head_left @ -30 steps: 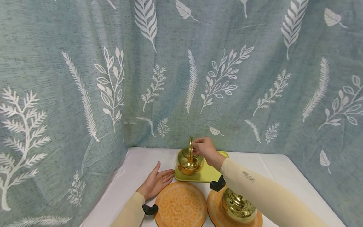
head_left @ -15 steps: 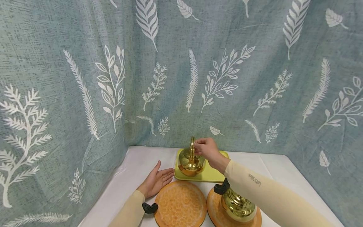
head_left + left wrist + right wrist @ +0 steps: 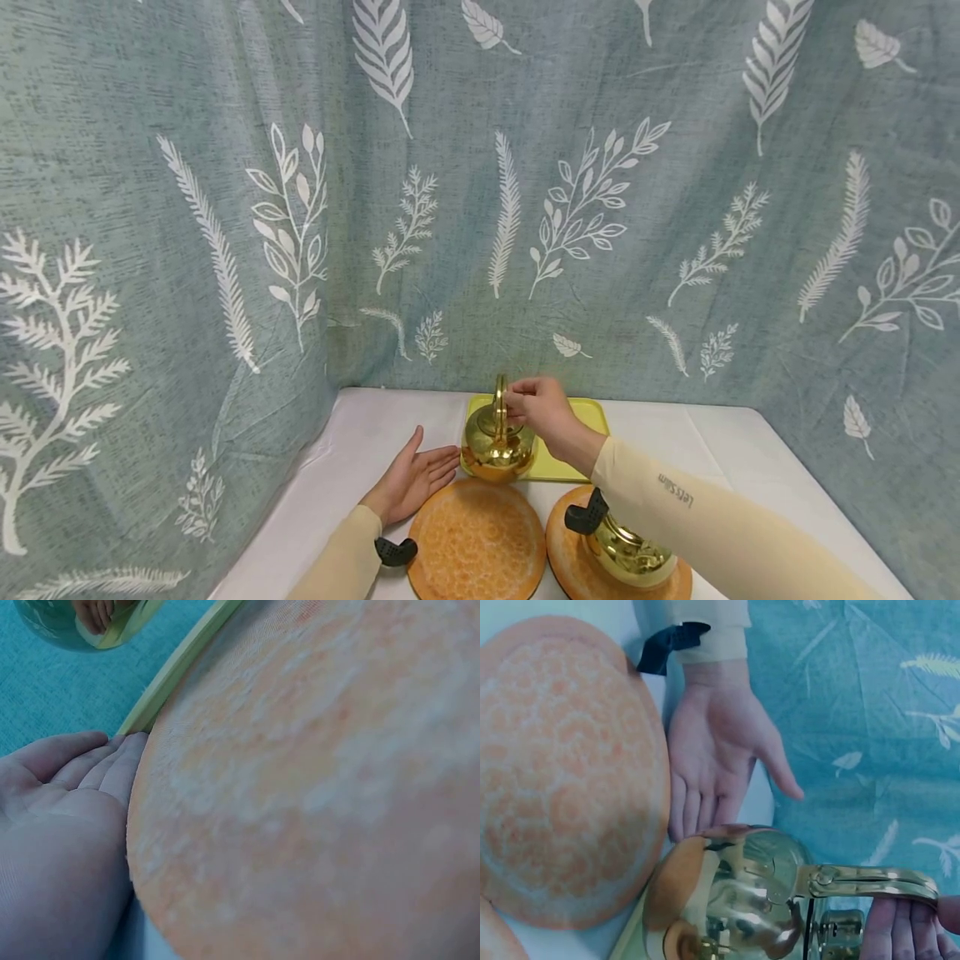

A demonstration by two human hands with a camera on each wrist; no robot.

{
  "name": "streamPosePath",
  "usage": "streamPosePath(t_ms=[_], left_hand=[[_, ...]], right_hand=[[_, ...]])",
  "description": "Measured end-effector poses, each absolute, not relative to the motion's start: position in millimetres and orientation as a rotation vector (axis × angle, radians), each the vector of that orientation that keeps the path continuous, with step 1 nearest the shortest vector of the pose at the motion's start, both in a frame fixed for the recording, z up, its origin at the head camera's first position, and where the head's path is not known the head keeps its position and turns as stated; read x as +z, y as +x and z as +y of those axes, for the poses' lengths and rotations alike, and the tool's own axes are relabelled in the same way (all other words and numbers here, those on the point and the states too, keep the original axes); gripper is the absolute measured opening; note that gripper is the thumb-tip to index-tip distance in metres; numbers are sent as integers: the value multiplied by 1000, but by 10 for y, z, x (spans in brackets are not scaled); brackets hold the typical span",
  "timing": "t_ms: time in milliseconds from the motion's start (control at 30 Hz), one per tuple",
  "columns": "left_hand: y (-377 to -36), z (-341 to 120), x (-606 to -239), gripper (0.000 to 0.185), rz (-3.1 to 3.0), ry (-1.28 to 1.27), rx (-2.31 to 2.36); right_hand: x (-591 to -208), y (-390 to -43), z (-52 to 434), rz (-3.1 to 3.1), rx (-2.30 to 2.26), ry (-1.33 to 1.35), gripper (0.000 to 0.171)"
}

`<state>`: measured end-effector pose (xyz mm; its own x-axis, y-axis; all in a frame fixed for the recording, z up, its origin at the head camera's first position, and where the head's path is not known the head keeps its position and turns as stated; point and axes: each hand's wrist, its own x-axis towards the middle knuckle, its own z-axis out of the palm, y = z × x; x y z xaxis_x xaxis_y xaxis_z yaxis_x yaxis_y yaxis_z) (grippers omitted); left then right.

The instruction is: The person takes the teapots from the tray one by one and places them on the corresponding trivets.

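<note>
The left hand (image 3: 411, 481) lies palm-up, released, beside the empty orange plate (image 3: 477, 540), which sits below the brass kettle (image 3: 492, 443) hanging over the tray (image 3: 573, 417) edge from the right hand (image 3: 542, 407), whose grip pinches the upright handle (image 3: 499, 395).

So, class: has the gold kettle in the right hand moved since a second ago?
Yes. The gold kettle, held by the right hand, has moved toward the yellow tray's near-left edge, closer to the empty orange plate.
</note>
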<state>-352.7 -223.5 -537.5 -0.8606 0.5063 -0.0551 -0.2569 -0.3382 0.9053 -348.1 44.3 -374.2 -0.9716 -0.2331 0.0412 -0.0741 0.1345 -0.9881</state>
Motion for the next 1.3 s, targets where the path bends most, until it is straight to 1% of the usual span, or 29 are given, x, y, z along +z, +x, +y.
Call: streamPosePath(t_ms=[567, 1300], left_hand=[[-3537, -2229, -5378, 113, 1455, 329, 2203], [-3536, -2225, -5375, 113, 1483, 335, 2192]], right_hand=[[-3831, -3254, 383, 2231, -1926, -360, 28], [-3952, -3011, 390, 2186, -1922, -423, 24]])
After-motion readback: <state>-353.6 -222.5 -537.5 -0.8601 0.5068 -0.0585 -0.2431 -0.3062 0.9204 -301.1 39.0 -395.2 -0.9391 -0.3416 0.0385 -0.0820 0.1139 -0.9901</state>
